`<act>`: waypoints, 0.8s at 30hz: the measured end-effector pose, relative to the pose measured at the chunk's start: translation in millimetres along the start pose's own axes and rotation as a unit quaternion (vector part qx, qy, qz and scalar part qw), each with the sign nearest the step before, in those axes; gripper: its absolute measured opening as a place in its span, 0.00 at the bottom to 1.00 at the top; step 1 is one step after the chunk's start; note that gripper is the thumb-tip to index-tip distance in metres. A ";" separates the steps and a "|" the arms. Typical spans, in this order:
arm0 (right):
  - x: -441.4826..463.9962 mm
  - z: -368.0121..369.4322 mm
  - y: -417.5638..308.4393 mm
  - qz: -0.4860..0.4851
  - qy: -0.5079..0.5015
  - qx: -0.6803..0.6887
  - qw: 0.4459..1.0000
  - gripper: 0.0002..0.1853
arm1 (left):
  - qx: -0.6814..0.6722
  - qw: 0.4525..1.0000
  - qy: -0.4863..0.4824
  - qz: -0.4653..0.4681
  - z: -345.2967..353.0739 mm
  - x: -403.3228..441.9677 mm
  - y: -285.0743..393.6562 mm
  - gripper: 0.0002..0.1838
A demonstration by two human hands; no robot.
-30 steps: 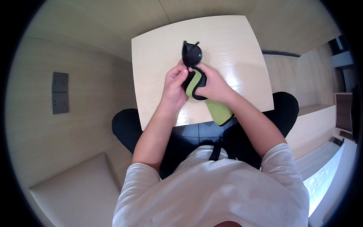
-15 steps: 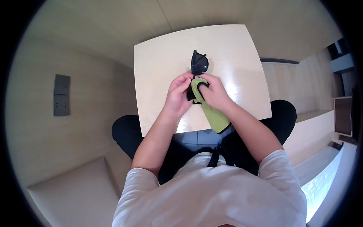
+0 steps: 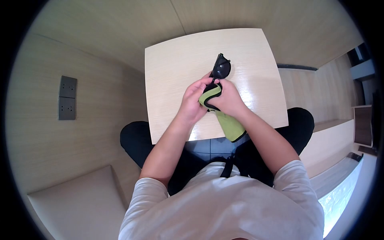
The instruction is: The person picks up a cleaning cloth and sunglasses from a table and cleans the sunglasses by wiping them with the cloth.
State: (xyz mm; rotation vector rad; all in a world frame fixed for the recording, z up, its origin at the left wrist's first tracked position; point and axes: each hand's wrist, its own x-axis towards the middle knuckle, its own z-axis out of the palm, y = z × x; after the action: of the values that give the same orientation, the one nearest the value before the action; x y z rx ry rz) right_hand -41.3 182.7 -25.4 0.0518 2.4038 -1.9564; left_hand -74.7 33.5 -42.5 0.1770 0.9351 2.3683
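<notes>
Dark sunglasses (image 3: 221,69) are held over the light wood table (image 3: 168,60), one lens sticking up beyond my fingers. My left hand (image 3: 194,100) is closed on the sunglasses near their middle. A green cloth with black edging (image 3: 231,126) is bunched in my right hand (image 3: 230,98), which presses it around the nearer lens. The cloth's free end hangs toward the table's front edge. The nearer lens is mostly hidden by the cloth and my fingers.
Wall sockets (image 3: 67,98) are at the left. A padded seat (image 3: 80,196) is at the lower left. My legs in dark trousers (image 3: 298,128) flank the table's near edge. At the right is a wooden ledge (image 3: 332,134).
The sunglasses have shifted right and tilted in my hands. The green cloth has changed its fold around the nearer lens. The view has shifted a little.
</notes>
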 end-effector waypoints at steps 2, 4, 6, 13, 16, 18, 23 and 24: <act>-0.2 4.9 5.9 -0.010 0.031 0.024 0.999 0.16 | 0.006 1.000 -0.011 -0.009 -1.8 0.3 -0.7 0.18; -0.1 4.3 7.3 0.027 0.059 0.081 0.995 0.11 | 0.011 1.000 -0.022 -0.017 -4.6 0.5 -2.9 0.19; -0.8 2.5 5.6 0.015 0.059 0.089 0.994 0.08 | -0.010 0.999 -0.037 -0.023 -7.4 0.8 -5.1 0.20; 0.3 -4.5 5.2 0.003 0.026 0.153 0.988 0.10 | 0.006 0.998 -0.058 -0.013 -5.3 0.8 -5.2 0.20; 1.9 -8.7 9.6 0.021 -0.011 0.154 0.988 0.13 | 0.008 0.999 -0.032 -0.017 -3.8 -1.3 -4.9 0.21; 2.5 -9.2 10.1 0.010 -0.037 0.144 0.989 0.17 | 0.007 0.999 -0.026 -0.020 -4.1 -1.0 -4.0 0.22; 1.8 -11.3 -1.1 -0.045 -0.063 0.118 0.990 0.27 | -0.006 0.998 -0.042 -0.038 -1.0 -2.5 5.6 0.22; 0.8 -13.0 -4.7 -0.046 -0.071 0.102 0.991 0.27 | -0.017 0.998 -0.045 -0.038 0.2 -2.9 7.3 0.22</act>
State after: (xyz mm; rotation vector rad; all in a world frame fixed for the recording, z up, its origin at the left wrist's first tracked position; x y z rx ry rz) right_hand -42.5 194.5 -18.3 -0.1886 2.1478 -2.1590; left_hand -75.7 27.8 -37.3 0.2289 0.8447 2.2850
